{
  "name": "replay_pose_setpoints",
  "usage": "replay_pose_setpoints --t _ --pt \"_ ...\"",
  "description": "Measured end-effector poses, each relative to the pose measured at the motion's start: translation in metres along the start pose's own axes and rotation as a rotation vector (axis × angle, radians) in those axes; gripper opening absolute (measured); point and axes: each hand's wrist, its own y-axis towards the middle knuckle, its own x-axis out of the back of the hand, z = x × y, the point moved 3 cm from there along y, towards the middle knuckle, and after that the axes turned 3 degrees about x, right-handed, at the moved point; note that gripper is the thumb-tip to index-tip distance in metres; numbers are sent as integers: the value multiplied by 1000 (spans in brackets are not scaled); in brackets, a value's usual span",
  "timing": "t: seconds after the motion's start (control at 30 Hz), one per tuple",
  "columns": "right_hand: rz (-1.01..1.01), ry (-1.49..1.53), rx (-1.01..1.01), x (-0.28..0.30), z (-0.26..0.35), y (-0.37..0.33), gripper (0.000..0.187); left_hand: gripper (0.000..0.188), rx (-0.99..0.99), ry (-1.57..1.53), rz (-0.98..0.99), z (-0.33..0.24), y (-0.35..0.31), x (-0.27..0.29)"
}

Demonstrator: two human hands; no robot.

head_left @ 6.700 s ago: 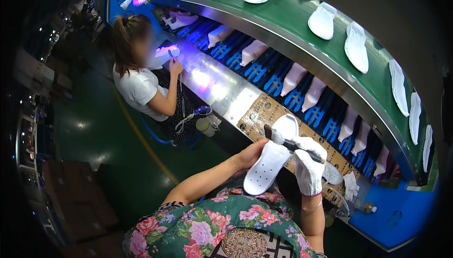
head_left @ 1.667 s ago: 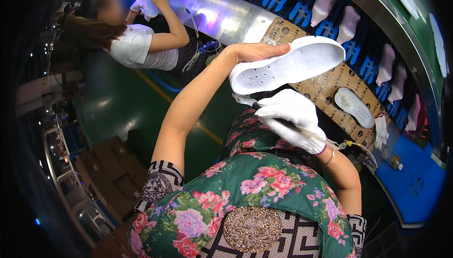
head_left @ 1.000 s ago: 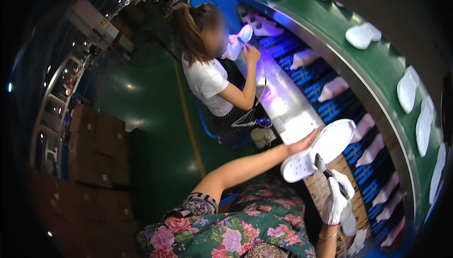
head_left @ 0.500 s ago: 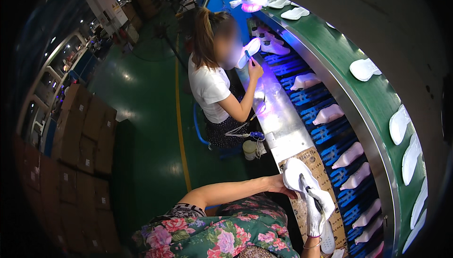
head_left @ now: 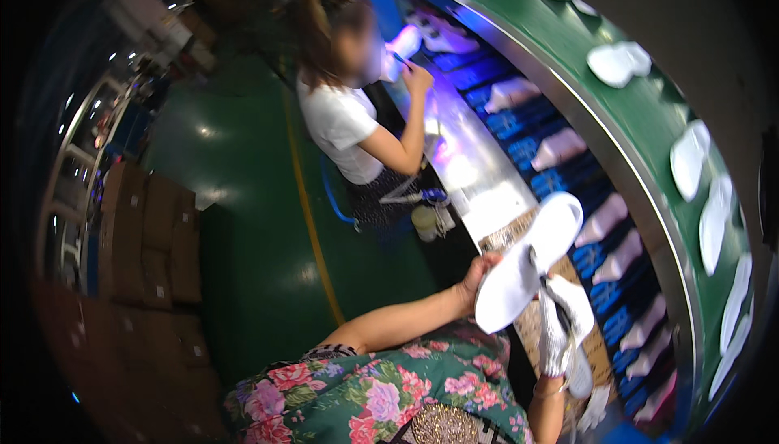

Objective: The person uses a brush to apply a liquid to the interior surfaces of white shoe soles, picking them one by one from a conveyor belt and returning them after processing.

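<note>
A white shoe sole (head_left: pixel 507 291) is held by its edge in my bare left hand (head_left: pixel 473 279), whose fingers are closed on its left side. It tilts up over the cardboard-covered bench edge. My right hand (head_left: pixel 561 314), in a white knit glove, is closed around a slim dark brush (head_left: pixel 535 260). The brush tip lies at the middle of the sole; its bristles are too blurred to make out. Beneath my right hand, another pale sole (head_left: pixel 578 375) rests on the cardboard (head_left: pixel 529 332).
Pink shoe lasts (head_left: pixel 618 257) stand in a row on a blue-slatted conveyor to the right. Beyond it, a green belt (head_left: pixel 649 111) carries several white soles (head_left: pixel 690 160). A co-worker (head_left: pixel 345 131) sits ahead, brushing a sole. Stacked cartons (head_left: pixel 146 241) stand at left.
The sole has turned and risen, so its long flat face shows now. My left hand has moved slightly up. The camera view has shifted, and the belt's soles sit higher in it.
</note>
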Motion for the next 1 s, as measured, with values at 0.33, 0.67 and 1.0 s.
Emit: replay_pose_setpoints --t 0.33,0.67,1.0 --pt "56 -40 59 12 27 19 23 91 -74 127 -233 17 5 -9" --pt "-81 -331 246 7 35 27 26 74 58 101 -242 40 -7 38" --pt "-205 222 -228 -3 -4 1 17 73 83 37 -35 31 10 24"
